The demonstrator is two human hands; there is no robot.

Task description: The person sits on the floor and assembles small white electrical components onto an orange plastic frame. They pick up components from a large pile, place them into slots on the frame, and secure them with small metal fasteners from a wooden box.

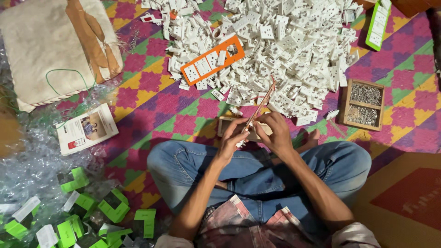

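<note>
Between the fingers (239,133), a thin orange strip (260,107), probably glossy plastic; beyond them, matt white plastic sockets (294,46) on woven cloth mat (151,92).

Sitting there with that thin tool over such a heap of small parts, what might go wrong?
The slim screwdriver is worked close to the fingers of the left hand and right hand, so a slip might jab one. The open wooden screw box lies near the knee; a nudge could spill it. A dropped piece might vanish among the white socket parts.
</note>
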